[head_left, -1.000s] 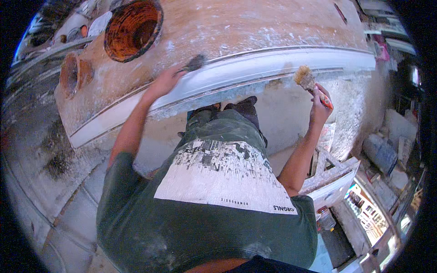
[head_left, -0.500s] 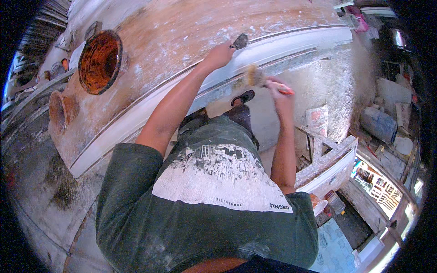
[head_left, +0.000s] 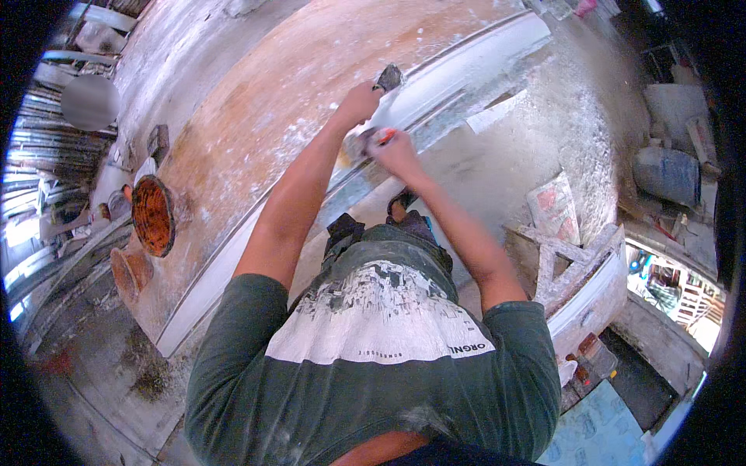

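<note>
Nearest is my dark green shirt point(head_left: 373, 396), pale print across its front; it blocks the view of the ground directly beneath. My left hand point(head_left: 360, 105) is closed around a dark tool point(head_left: 389, 76); my fingers cover its grip, and its exact kind cannot be made out. My right hand point(head_left: 398, 155) grips a brush point(head_left: 370, 142) with an orange handle (blur softens its head, so bristle contact cannot be confirmed). Both hands are at a long white strip point(head_left: 462, 70), which lies along the near edge of a brown surface point(head_left: 256, 124); my left forearm hides a section of it. The strip runs from lower left to upper right. Pale ground point(head_left: 486, 171) between it and a wooden frame point(head_left: 581, 273) leaves my right forearm room. Near the surface's left end, a dark-rimmed pot point(head_left: 152, 215) and a smaller clay pot point(head_left: 130, 272) limit movement that way. Farther off, right, a blue-grey drum point(head_left: 666, 177) stands in dim clutter, its details indistinct.
</note>
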The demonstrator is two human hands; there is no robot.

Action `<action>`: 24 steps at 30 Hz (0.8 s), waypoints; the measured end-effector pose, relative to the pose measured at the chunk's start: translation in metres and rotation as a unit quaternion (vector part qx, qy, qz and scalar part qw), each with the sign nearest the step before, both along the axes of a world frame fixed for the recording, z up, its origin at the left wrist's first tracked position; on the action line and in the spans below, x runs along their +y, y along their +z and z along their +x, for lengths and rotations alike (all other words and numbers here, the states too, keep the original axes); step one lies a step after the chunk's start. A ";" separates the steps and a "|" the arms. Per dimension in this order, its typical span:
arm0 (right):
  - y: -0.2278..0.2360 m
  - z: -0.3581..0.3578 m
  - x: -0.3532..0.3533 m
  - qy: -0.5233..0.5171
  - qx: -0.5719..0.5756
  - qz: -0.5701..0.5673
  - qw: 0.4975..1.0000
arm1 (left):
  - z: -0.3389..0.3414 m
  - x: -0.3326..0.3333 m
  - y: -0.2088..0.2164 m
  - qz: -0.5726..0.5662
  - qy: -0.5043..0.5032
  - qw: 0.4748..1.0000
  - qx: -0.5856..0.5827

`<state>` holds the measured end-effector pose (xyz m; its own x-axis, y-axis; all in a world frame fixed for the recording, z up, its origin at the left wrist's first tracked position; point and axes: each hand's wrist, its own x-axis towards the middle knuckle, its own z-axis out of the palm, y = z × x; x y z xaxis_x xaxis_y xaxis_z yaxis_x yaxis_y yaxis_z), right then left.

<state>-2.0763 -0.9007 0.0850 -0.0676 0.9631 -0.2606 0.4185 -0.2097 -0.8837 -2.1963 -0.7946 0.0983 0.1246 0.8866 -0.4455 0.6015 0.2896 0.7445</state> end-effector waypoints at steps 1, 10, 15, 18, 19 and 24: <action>0.000 0.031 0.021 -0.019 0.011 0.038 0.999 | 0.022 0.017 -0.005 0.023 -0.004 1.000 0.003; 0.055 0.180 0.084 -0.076 -0.083 0.209 0.971 | 0.053 0.060 0.010 0.077 0.049 0.996 -0.016; 0.015 0.140 0.045 0.211 0.046 0.180 0.960 | 0.013 -0.004 0.035 -0.038 0.120 0.989 -0.079; -0.023 0.175 0.080 0.167 0.090 0.116 0.975 | 0.017 -0.033 0.052 -0.077 0.163 0.976 -0.126; -0.008 0.199 0.106 0.115 0.076 0.095 0.986 | 0.019 -0.037 0.055 -0.087 0.193 0.967 -0.141; 0.024 0.320 0.212 -0.088 -0.122 0.281 0.948 | 0.044 -0.011 0.042 -0.069 0.253 0.945 -0.194</action>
<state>-1.7561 -0.6888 0.1086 0.1029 0.9455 0.3090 0.6268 0.1795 -0.7583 -2.1526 -0.8056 0.1406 -0.1214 0.8130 -0.5694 0.0497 0.5779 0.8146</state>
